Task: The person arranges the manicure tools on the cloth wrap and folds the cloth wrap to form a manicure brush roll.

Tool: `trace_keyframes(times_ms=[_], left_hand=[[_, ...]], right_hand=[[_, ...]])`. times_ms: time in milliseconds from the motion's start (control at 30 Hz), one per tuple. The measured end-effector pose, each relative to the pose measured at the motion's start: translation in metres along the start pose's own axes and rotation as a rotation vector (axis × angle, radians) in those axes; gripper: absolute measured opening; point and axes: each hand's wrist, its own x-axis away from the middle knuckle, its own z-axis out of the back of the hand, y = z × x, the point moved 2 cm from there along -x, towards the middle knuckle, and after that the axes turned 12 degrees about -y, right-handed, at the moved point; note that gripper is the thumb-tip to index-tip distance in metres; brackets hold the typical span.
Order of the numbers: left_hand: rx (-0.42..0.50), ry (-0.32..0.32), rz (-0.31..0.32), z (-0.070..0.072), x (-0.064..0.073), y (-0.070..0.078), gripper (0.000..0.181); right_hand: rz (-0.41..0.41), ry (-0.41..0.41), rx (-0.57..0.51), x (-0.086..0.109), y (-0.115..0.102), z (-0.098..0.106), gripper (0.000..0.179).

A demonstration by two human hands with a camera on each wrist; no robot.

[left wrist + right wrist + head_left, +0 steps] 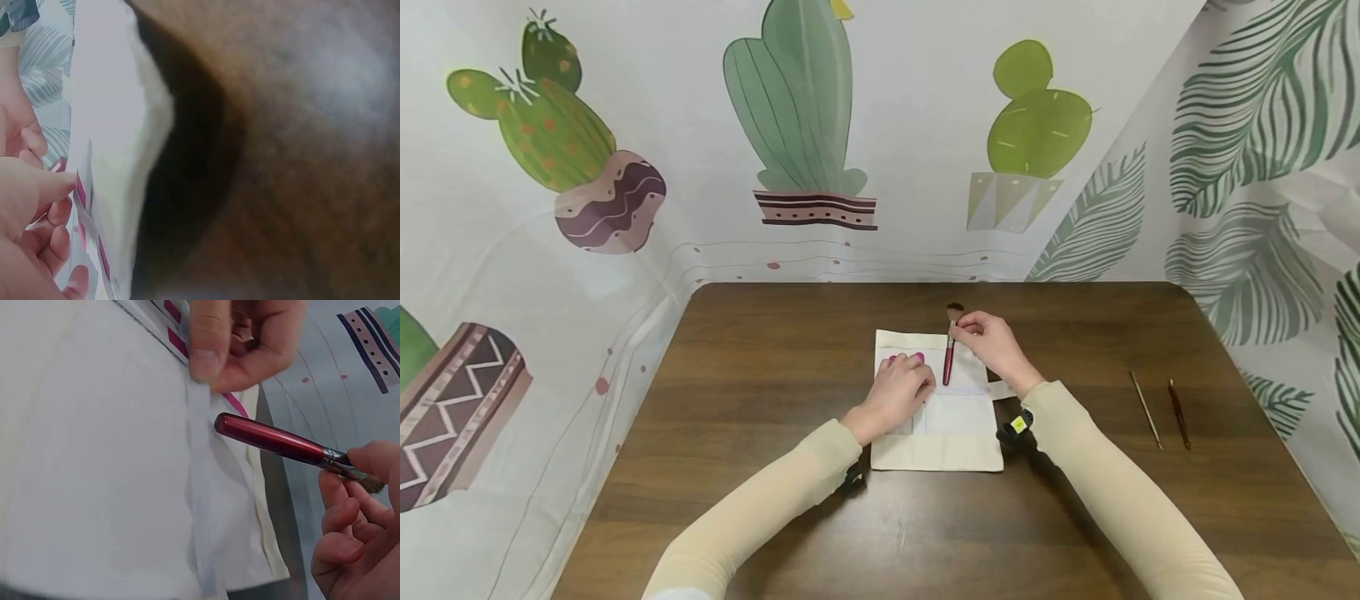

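A cream cloth brush roll (936, 454) lies unfolded on the table under both hands. My right hand (992, 340) pinches a makeup brush (269, 437) near its metal collar; its dark red handle points down toward the roll, bristles away from me. My left hand (897, 390) rests over the roll's left part, its thumb and fingers pinching a white band (201, 487) that runs across the cloth. The brush handle's end is close beside that band; whether it touches is unclear. Magenta pieces (177, 342) show at the band, partly covered by the left hand.
Two thin sticks, one light (1146, 408) and one brown (1178, 417), lie on the table's right side. A pale strap (1002, 390) sticks out from the roll's right edge. Behind the brown table (760, 375) hangs a sheet printed with cacti and leaves.
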Motion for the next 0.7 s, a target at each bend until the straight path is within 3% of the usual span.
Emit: trace_keyframes(times_ms=[300,700], left_hand=[[-0.001,0.012,0.001,-0.001,0.0,-0.001,0.008],[0.009,0.02,0.005,-0.002,0.001,0.001,0.009]], right_hand=[[-0.01,-0.022,-0.001,-0.004,-0.002,-0.015,0.035],[-0.083,-0.072,-0.013,0.0,0.003,-0.023,0.035]])
